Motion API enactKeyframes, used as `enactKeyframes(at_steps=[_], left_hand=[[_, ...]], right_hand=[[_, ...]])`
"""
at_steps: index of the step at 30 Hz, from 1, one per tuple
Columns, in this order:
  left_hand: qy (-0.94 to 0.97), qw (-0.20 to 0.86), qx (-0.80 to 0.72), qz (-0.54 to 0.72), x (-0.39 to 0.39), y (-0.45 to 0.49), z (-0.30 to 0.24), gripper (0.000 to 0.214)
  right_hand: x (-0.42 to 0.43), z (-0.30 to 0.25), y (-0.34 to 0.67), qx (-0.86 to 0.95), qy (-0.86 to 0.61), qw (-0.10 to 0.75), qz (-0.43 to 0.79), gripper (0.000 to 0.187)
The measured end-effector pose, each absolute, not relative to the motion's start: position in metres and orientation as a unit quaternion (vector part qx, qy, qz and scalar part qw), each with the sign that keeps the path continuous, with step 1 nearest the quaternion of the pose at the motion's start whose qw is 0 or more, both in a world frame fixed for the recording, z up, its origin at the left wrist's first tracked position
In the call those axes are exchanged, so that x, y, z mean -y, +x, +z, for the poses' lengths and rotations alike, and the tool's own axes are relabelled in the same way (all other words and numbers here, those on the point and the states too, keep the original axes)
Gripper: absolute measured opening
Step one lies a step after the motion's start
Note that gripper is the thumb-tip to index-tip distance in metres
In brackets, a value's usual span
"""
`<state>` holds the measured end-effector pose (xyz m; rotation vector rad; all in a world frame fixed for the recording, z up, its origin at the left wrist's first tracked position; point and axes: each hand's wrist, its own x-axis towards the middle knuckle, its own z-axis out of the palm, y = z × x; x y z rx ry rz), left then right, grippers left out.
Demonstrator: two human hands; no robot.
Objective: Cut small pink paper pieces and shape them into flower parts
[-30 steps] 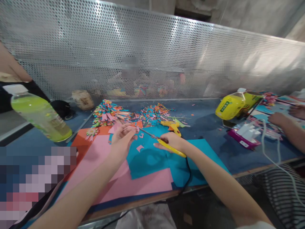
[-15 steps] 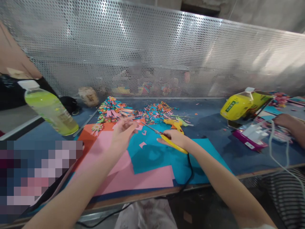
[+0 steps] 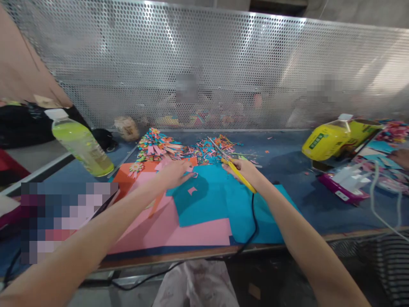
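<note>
My right hand [image 3: 244, 169] is closed round the yellow handles of a pair of scissors [image 3: 230, 165], whose blades point up and away over the heap of coloured paper scraps [image 3: 204, 150]. My left hand [image 3: 174, 173] reaches forward with fingers down on the pink and orange paper near the edge of the blue sheet [image 3: 204, 200]. Its fingers are curled low on the paper; whether they grip anything is unclear. A small pink cutout [image 3: 191, 190] lies on the blue sheet. Pink sheets [image 3: 179, 232] lie nearer me.
A green drink bottle [image 3: 81, 143] stands at the left, a yellow bottle [image 3: 329, 138] lies at the right beside a white and purple box [image 3: 343, 183]. Fringed paper pieces [image 3: 155, 145] are piled by the perforated metal screen [image 3: 204, 68]. A black cable [image 3: 252, 221] runs off the table edge. Another person's hand [image 3: 401, 157] shows far right.
My left hand dropped from mid-air onto the paper and moved forward. My right hand carried the scissors forward toward the scrap heap, covering the yellow glue gun. The view shifted up.
</note>
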<state>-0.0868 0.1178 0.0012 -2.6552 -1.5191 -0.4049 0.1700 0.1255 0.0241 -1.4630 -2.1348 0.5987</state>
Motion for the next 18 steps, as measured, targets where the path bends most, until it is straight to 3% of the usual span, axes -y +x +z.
enactKeyframes(at_steps=[5,18], left_hand=[[-0.897,0.136,0.42,-0.003,-0.12,-0.082,0.006,0.063],[-0.909,0.126,0.391,0.067,-0.153,-0.075,-0.014,0.031]], right_hand=[[-0.128,0.02,0.168,0.795,-0.524,0.233,0.2,0.045],[-0.129,0.023,0.173,0.802,-0.517,0.225,0.196,0.044]])
